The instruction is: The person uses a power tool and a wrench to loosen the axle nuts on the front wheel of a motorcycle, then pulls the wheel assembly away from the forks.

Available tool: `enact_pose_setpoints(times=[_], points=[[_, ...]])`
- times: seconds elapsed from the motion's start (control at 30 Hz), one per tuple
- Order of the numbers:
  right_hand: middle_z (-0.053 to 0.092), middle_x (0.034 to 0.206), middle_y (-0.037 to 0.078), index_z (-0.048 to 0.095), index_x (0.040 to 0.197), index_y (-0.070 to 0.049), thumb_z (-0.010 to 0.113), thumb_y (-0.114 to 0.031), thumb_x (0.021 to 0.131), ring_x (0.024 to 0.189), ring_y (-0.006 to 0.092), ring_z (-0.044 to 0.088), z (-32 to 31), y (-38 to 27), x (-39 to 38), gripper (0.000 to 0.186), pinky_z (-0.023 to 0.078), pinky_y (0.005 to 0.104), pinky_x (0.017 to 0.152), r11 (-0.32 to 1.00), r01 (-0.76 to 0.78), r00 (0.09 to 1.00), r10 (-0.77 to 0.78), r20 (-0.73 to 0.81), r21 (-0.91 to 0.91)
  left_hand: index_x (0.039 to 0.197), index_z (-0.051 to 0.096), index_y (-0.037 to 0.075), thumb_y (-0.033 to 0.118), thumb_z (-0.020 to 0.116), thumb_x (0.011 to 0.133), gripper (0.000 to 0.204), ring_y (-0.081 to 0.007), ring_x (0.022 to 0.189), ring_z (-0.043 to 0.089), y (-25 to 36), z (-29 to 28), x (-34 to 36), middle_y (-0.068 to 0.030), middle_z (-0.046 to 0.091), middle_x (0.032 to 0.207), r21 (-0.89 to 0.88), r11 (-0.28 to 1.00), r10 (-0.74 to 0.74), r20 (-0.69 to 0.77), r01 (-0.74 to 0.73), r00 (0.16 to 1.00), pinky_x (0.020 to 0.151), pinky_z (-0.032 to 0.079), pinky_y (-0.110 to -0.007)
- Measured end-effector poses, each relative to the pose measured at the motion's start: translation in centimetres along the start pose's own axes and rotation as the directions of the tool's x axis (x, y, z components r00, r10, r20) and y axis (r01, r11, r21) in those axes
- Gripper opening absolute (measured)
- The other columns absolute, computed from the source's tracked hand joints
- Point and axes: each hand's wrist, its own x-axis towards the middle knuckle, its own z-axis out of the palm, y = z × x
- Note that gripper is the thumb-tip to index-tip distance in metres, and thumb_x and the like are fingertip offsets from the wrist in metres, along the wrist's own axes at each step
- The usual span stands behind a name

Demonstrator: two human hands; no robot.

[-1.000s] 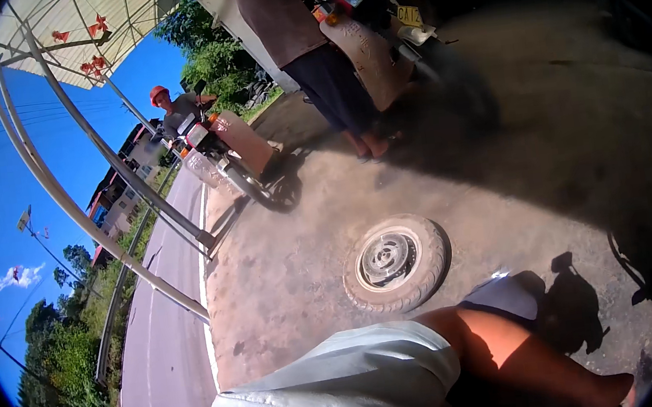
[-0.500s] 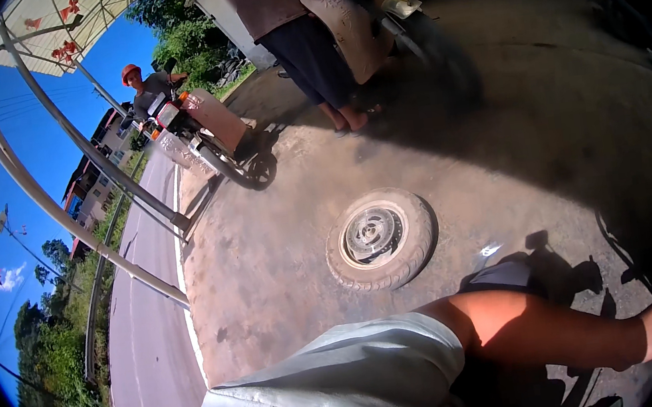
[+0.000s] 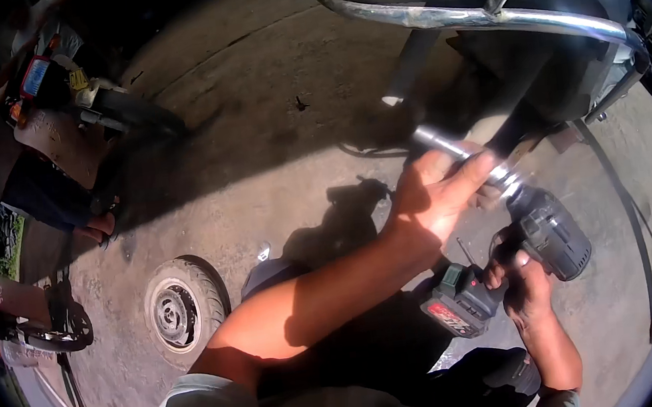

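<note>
My right hand (image 3: 527, 285) grips the handle of a black cordless impact wrench (image 3: 556, 233). Its battery pack (image 3: 459, 301), dark with a red and white label, hangs at the handle's lower end. From the wrench's nose a long silver socket (image 3: 437, 141) points up and to the left, slightly blurred. My left hand (image 3: 441, 190) is closed around the socket, thumb and fingers on either side of it. A wheel with a dusty tyre and brake disc (image 3: 171, 316) lies flat on the ground, left of my left forearm.
Above the wrench, a bent chrome bar (image 3: 434, 18) runs along a vehicle's body at the upper right. A person (image 3: 44, 195) stands beside a motorcycle (image 3: 101, 100) at the upper left. Another motorcycle (image 3: 33, 317) stands at the left edge. Shade covers the concrete (image 3: 249, 92) beyond the wheel.
The view has swung to the right, so the wheel and motorcycles sit further left. Both my hands and the impact wrench now show; earlier only one arm reached toward the right edge.
</note>
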Motion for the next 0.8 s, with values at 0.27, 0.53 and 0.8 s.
enact_pose_setpoints(times=[0.27,0.53,0.8], points=[[0.066,0.087,0.003,0.066,0.108,-0.004,0.071,-0.011,0.093,0.078,0.013,0.062,-5.1,-0.8,-2.3,0.017,0.052,0.0308,0.071,0.998,0.05,0.988,-0.043,0.145,-0.044,0.113,0.066,0.006,0.018,0.066,0.1,0.019,-0.0201,0.1,0.067,0.3,3.6,0.4,-0.0123,0.071,0.112,0.134,0.991,-0.012,0.108,-0.003,0.994,0.086,0.055,-0.035],[0.07,0.099,0.007,0.066,0.115,-0.002,0.074,-0.011,0.089,0.089,0.0148,0.064,-4.7,-2.6,-2.0,0.029,0.054,0.0327,0.079,0.974,0.16,0.972,-0.128,0.196,-0.162,0.115,0.068,0.011,0.021,0.073,0.094,0.024,-0.0234,0.111,0.062,-0.2,1.3,0.9,-0.0115,0.067,0.12,0.024,0.997,-0.076,0.272,0.072,0.959,0.096,0.051,-0.041],[0.065,0.077,0.002,0.067,0.101,-0.002,0.075,-0.021,0.091,0.068,0.0091,0.059,-6.6,-1.2,-2.1,0.024,0.051,0.0287,0.06,0.993,0.089,0.971,-0.07,0.228,-0.074,0.112,0.072,0.012,0.019,0.081,0.087,0.028,-0.024,0.121,0.06,-1.5,2.8,0.6,-0.0015,0.069,0.12,0.103,0.995,-0.035,0.398,-0.007,0.917,0.106,0.046,-0.045]])
